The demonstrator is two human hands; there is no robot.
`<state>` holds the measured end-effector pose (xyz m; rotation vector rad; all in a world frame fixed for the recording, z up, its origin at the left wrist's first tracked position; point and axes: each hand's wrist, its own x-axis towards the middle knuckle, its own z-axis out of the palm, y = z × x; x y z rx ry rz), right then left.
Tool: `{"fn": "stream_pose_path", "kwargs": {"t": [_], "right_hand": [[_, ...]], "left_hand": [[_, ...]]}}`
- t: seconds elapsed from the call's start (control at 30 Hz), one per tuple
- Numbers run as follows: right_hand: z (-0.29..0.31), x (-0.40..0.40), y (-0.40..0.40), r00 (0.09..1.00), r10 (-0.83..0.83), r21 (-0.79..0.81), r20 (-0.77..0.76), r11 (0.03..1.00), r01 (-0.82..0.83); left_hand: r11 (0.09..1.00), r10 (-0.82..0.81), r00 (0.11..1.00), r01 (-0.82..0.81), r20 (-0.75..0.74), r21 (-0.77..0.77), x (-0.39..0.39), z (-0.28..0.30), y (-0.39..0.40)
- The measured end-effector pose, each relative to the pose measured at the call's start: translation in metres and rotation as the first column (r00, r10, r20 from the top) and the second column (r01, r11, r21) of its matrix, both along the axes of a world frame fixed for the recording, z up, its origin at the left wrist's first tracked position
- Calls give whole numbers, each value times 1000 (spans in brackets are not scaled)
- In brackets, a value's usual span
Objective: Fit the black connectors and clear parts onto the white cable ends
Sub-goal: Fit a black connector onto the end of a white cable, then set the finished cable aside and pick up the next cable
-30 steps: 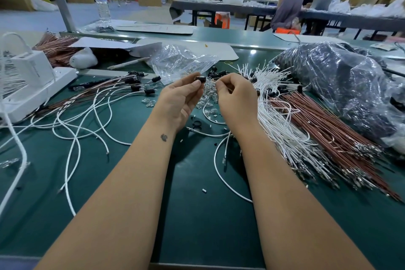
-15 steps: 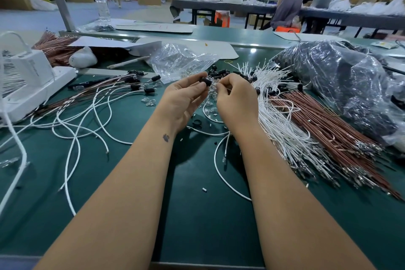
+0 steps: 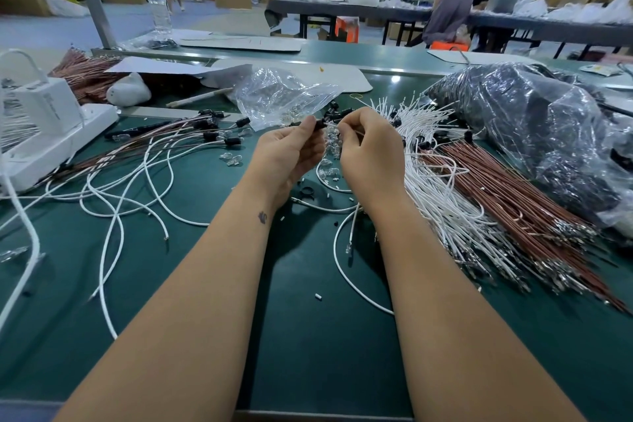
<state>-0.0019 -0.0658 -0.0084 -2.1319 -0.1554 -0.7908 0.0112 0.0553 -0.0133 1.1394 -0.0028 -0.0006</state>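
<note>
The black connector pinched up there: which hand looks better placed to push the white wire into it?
Probably the right hand. It pinches the white cable end, aimed at the black connector, which the left hand holds. The left seems better suited to simply steadying it.

My table (image 3: 308, 336) is dark green. On it to my right lie white cables (image 3: 442, 202) beside reddish-brown wires (image 3: 513, 195) with silvery tips. Left on the table, more white cables (image 3: 113, 195) carry black connectors (image 3: 233, 140). Behind them sits a white box (image 3: 48, 127). Far right, a clear bag (image 3: 534, 134) shows black contents.
</note>
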Motion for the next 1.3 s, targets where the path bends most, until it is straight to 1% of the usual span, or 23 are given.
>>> {"fn": "stream_pose_path", "kwargs": {"t": [0.1,0.33,0.47,0.53,0.6,0.73,0.8,0.87,0.97,1.03,1.1,1.2,1.3], "right_hand": [[0,-1,0,1000,11,-2,-3,1000,-11],[-1,0,1,996,5,-9,-94,1000,-6],[-2,1,1,991,7,41,-135,999,-1],[-1,2,0,990,11,70,-140,998,-1],[-1,2,-1,990,13,61,-141,998,-4],[-4,3,1,986,20,1,-166,1000,-21],[-4,4,1,986,31,9,-164,1000,-30],[-4,3,1,987,63,73,-148,996,-52],[-2,2,1,991,85,144,-103,987,-70],[-3,1,1,993,84,147,-81,987,-71],[-4,2,0,993,99,162,-68,983,-87],[-5,3,1,990,129,169,-61,979,-117],[-8,5,2,987,148,120,-63,983,-140]], "left_hand": [[1000,8,1000,-8,15,6,1,-1,1],[1000,-31,997,31,73,7,0,-2,3],[994,36,989,-50,144,96,0,-3,0],[989,27,986,-50,163,136,-1,-4,-1],[988,1,987,-27,163,155,-3,-4,-2],[990,-36,985,13,168,138,-6,-1,-3],[988,-42,984,15,171,155,-6,-1,-4],[985,-29,986,1,163,170,-6,-1,-4],[993,-19,991,4,130,118,-5,-1,-4],[998,-17,994,11,110,55,-3,-1,-2],[999,-19,994,15,112,31,-2,-1,-1],[998,-8,992,0,128,59,-1,-2,0],[994,58,989,-71,136,88,1,-3,2]]}}
